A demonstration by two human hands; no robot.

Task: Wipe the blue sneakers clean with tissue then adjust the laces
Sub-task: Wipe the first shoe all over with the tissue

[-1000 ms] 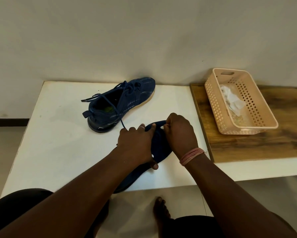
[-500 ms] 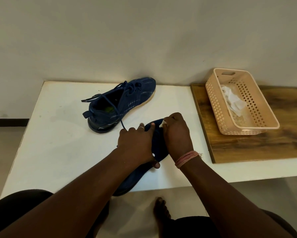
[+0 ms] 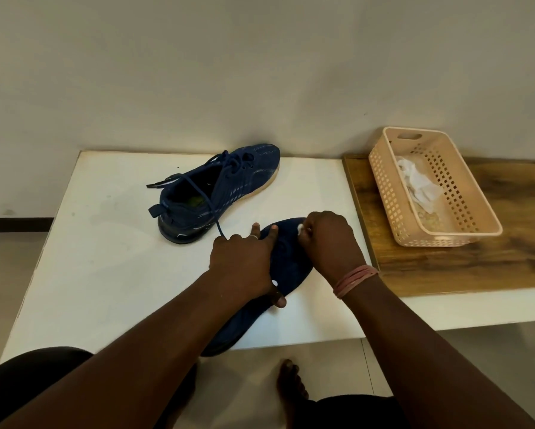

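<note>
Just one camera here, head-mounted, so it looks forward and down from above the near edge of the white table [image 3: 105,274], facing the wall behind its far edge, close enough that both forearms fill the bottom, wide-angle, no second view to overlap

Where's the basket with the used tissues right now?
In the head view the peach basket sits at the right, on the wooden board beside the white table, just beyond the right hand.
</note>
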